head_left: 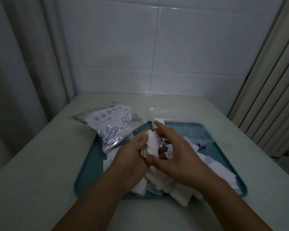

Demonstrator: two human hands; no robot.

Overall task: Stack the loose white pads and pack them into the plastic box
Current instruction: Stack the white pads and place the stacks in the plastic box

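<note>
My left hand (133, 157) grips a small stack of white pads (151, 145) above a teal tray (87, 174). My right hand (175, 152) is against the stack from the right, its index finger along the stack's far edge and its thumb at the near edge. Loose white pads (172, 189) lie heaped on the tray under and around both hands, and more pads (222, 172) spread toward the tray's right side. The clear plastic box (195, 132) stands open at the tray's far right, and one white pad (158, 121) pokes up at its left end.
A clear zip bag with blue printed icons (110, 125) lies partly on the tray's far left corner. A small blue and white item (201, 145) sits by the box's near edge. The pale table (40, 157) meets a tiled wall behind, with curtains on both sides.
</note>
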